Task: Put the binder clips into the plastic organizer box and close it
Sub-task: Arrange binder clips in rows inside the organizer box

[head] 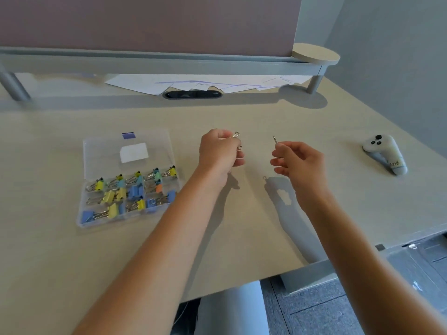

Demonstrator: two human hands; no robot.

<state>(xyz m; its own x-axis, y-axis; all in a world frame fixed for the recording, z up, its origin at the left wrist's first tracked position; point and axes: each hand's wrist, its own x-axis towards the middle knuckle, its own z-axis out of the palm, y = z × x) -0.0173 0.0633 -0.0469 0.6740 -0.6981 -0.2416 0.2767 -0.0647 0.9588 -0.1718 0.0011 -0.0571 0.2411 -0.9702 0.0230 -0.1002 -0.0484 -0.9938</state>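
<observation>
A clear plastic organizer box [83,222] lies open on the desk at the left, its lid [104,151] folded back. Its compartments hold several yellow, blue, green and orange binder clips [109,197]. Right of the box, above the desk, my left hand [219,153] grips a binder clip [238,140]; only the silver wire handles show past my fingers. My right hand [298,163] pinches a thin silver wire piece [275,140] that sticks up from my fingertips. A small wire loop [265,177] lies on the desk below my right hand.
A white game controller [384,153] lies at the right of the desk. Papers [193,84] sit under the raised shelf [169,62] at the back, behind a dark cable slot [192,94]. The desk's front edge runs diagonally at the lower right.
</observation>
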